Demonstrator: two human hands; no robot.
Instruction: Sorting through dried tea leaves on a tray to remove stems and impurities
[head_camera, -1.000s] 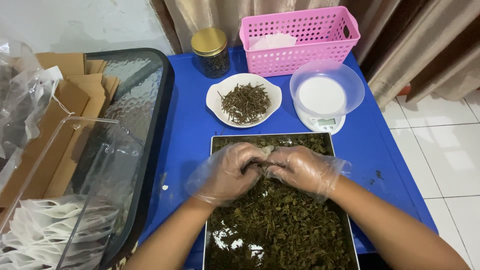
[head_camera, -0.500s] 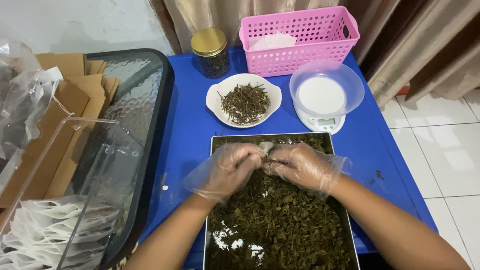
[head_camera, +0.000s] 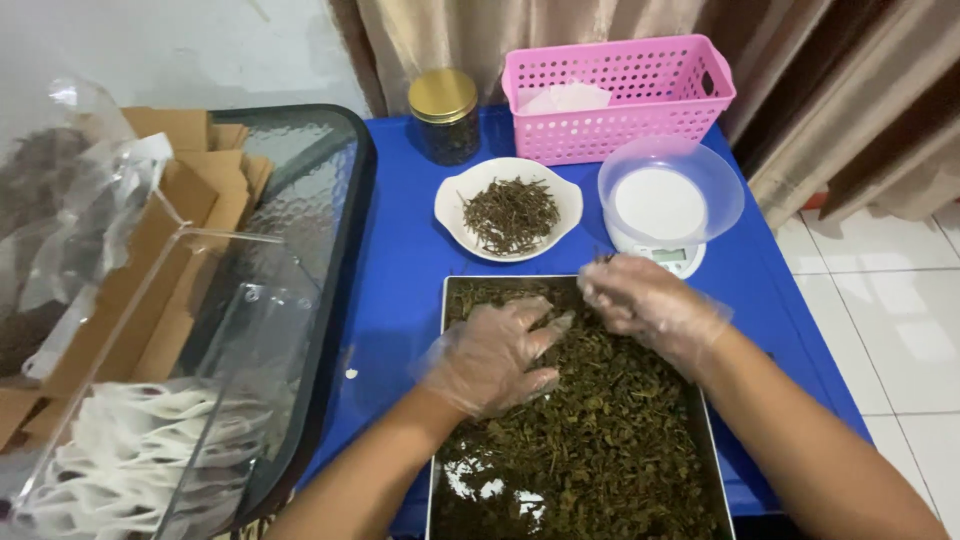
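Note:
A metal tray full of dark dried leaves lies on the blue table in front of me. Both my hands wear thin clear plastic gloves. My left hand rests flat on the leaves with its fingers spread. My right hand is raised over the tray's far right corner, its fingertips pinched on a few dark dried leaves. Just beyond the tray stand a white bowl of thin dark stems and a small white scale carrying a clear plastic bowl.
A pink perforated basket and a gold-lidded jar stand at the table's far edge. To the left are a dark glass-topped table, brown cardboard pieces, a plastic bag, and a clear box holding white filter bags.
My hands were joined over the tray's far end and have separated. The left dropped flat onto the leaves; the right moved up and right toward the scale. The camera shifted slightly.

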